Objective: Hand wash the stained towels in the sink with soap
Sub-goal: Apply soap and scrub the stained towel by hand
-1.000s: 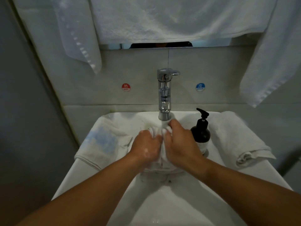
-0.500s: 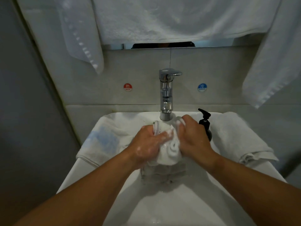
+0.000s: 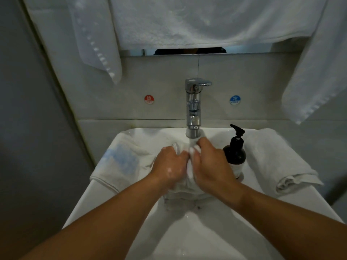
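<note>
Scrubbing step, judging by suds: left grip and right grip both clenched around bunched towel, at back edge of sink under faucet. Next, likely: rubbing folds together, then rinsing.

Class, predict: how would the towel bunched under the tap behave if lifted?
The towel is probably floppy: it bunches between the left hand and right hand. Likely heavy for its size, since water from the faucet runs onto it. Suds on the left hand suggest slipperiness.
</note>
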Motion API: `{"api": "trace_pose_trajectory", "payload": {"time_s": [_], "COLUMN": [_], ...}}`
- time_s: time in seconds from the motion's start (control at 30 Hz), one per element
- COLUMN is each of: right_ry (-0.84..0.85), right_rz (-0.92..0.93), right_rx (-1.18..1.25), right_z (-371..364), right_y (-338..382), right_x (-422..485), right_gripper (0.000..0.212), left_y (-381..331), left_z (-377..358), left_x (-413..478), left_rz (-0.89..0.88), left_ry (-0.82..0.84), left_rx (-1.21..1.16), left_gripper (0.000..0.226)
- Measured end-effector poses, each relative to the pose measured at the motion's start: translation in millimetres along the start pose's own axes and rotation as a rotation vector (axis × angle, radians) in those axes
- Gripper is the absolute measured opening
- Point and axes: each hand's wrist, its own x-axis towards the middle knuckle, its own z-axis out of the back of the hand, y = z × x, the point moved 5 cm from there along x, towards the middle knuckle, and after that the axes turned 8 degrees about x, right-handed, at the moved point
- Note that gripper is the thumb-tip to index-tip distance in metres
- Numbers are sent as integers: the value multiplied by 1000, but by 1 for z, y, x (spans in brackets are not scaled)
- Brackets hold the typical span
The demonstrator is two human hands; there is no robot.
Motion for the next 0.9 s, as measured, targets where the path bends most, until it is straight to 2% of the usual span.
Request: {"api": "trace_pose_trajectory", "payload": {"time_s": [0.07, 0.13, 0.2, 0.27, 0.3, 0.37, 0.47, 0.53, 0.63, 0.7, 0.8, 0.9], "right_ry": [-57, -102, -87, -39, -33, -54, -119, -98, -24, -39, -113, -115], "right_rz": [-28, -116, -130, -61, -24, -24, -113, -116, -27, -9, -84, -177], "right_rx": [16, 31, 27, 39, 29, 7, 18, 19, 13, 4, -24, -80], "right_z": [10, 21, 19, 7, 4, 10, 25, 21, 3, 7, 26, 30], "right_y": [-5, -16, -15, -6, -2, -3, -16, -16, -5, -5, -17, -31], "right_x": [10, 20, 17, 6, 3, 8, 22, 17, 3, 6, 20, 26], "right_gripper": [9, 15, 15, 9, 7, 10, 20, 17, 8, 6, 18, 23], "left_y": [0, -6, -8, -6, -3, -1, -6, -5, 3, 4, -2, 4], "left_z": [-3, -7, -6, -2, -1, -4, -9, -11, -7, -7, -3, 5], "left_x": [-1, -2, 1, 4, 3, -1, -4, -1, 1, -1, 0, 8], "left_rz": [-42, -109, -109, -72, -45, -26, -86, -74, -4, 5, -66, -28], "left_ry": [111, 209, 117, -38, -52, 61, 245, 187, 30, 124, 277, 176], "left_rx": [-71, -165, -135, 12, 50, -18, -219, -212, -82, -88, -184, -216], "left_gripper": [49, 39, 38, 38, 38, 39, 25, 26, 31, 34, 27, 25]}}
